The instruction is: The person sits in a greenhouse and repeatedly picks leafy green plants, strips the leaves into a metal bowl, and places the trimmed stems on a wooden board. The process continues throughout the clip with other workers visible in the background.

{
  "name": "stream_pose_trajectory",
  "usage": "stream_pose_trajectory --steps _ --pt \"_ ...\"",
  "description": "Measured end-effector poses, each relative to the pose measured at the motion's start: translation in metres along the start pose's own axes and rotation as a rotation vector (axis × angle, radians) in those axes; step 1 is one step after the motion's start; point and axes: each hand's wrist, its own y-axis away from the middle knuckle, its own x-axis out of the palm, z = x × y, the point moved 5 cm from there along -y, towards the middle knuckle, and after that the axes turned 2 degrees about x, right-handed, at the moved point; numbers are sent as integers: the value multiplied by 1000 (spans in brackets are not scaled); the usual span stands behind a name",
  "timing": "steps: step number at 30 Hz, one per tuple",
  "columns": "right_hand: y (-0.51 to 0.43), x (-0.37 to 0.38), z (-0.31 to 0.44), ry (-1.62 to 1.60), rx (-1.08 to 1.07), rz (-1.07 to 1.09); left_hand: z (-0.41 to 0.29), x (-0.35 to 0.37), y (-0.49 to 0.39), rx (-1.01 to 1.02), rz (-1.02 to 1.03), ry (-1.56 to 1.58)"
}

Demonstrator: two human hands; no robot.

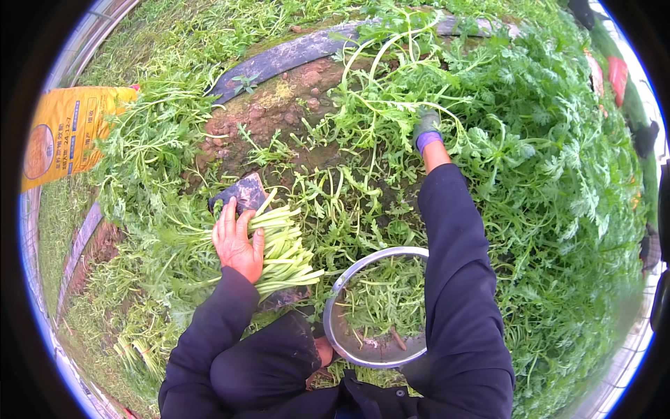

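My left hand (238, 242) is bare and lies palm down over a thick bundle of cut leafy greens, its thumb apart from the fingers. The pale green stems (285, 249) point right, their cut ends roughly lined up, while the feathery leaves spread to the left. Under the bundle is a dark, soil-stained flat sheet or board (243, 193). Farther out, my right hand (428, 125), in a grey-green glove with a purple cuff, reaches among standing greens that look like garland chrysanthemum (398, 91). Leaves hide its fingers, and any tool or stem in them.
A metal basin (335, 309) holding loose leaves and trimmings stands by my right knee, partly behind my right arm. Dense greens (555, 209) fill the right side. A dark strip (288, 55) crosses bare soil (309, 78). Left are a yellow printed sack (78, 131) and tied bundles (144, 352).
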Motion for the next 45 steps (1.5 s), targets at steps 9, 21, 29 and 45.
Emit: stream_pose_trajectory --steps 9,21,29,45 --pt "42 -13 -43 -317 338 80 -2 -2 0 13 -18 -5" --pt "369 -243 -71 -1151 -143 217 16 17 8 61 -146 -18" --pt "543 -342 -71 -1459 274 704 23 -2 -10 9 -102 81" --pt "556 -307 -29 -1064 -58 555 -275 -183 124 1027 231 163"
